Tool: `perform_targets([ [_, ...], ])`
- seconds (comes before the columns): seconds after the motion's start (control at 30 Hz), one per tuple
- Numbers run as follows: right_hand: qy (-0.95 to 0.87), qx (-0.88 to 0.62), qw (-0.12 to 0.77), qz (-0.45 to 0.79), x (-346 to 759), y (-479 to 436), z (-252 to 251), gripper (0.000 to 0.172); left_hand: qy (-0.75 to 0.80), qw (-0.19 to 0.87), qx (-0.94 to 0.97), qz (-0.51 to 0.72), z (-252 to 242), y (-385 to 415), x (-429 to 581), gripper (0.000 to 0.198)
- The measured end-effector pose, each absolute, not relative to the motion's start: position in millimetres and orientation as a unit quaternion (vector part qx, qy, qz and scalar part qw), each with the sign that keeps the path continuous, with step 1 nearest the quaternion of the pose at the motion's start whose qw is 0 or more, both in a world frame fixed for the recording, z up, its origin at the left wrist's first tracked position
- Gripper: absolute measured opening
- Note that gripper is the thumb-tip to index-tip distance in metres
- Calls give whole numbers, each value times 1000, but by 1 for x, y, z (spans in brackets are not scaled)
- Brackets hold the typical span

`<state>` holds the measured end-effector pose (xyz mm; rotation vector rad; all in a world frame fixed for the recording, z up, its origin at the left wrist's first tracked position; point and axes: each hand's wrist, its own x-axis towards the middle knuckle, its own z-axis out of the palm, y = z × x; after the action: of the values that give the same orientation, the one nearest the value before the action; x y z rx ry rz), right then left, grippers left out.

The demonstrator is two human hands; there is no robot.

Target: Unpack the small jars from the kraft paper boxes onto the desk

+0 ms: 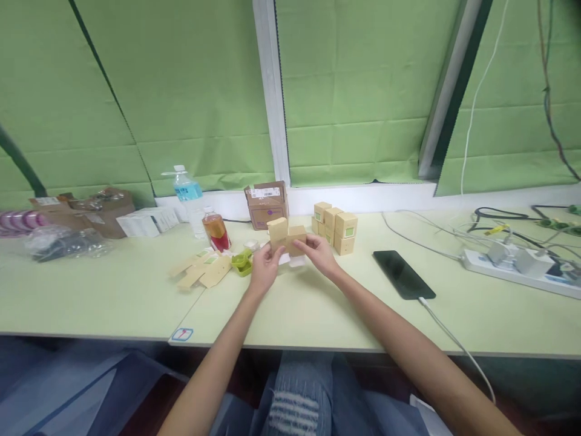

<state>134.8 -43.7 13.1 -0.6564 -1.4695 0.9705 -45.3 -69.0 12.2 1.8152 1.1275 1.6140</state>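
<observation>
Between my two hands, just above the table, is a small tan cardboard box (297,232) with a flap standing up on its left part. My left hand (265,264) pinches its left side, and my right hand (319,252) grips the right side with thumb and fingers. White pieces (297,261) show just below the box; what they are I cannot tell. Close by on the left sits a green plastic item (242,263), beside flat tan carton blanks (206,269). Behind my right hand, several folded tan boxes (345,225) stand stacked.
An amber drink bottle (216,230), a water bottle (187,197) and an open brown carton (267,206) stand toward the back. To the right lie a black phone (403,274) on a cable and a white power strip (526,275). White boxes (147,221) are at left.
</observation>
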Motion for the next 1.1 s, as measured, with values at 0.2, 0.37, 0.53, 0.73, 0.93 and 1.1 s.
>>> perform_targets([
  [0.2, -722, -374, 525, 251, 153, -37, 4, 31, 555, -180, 601, 546, 59, -98, -132, 35],
  [0.37, -824, -399, 387, 109, 155, -33, -8, 27, 684, -288, 601, 296, 63, -97, -180, 54],
  [0.53, -853, -385, 342, 79, 146, -38, -7, 27, 713, -301, 615, 149, 17, -81, -199, 55],
  [0.73, -855, -393, 329, 77, 147, -41, -5, 26, 728, -289, 599, 169, 0, -76, -206, 51],
  [0.93, -850, -397, 334, 96, 149, -38, -6, 26, 743, -267, 591, 164, 2, -78, -205, 49],
  [1.1, -848, -396, 335, 109, 149, -37, -7, 25, 734, -282, 600, 148, 10, -81, -210, 53],
])
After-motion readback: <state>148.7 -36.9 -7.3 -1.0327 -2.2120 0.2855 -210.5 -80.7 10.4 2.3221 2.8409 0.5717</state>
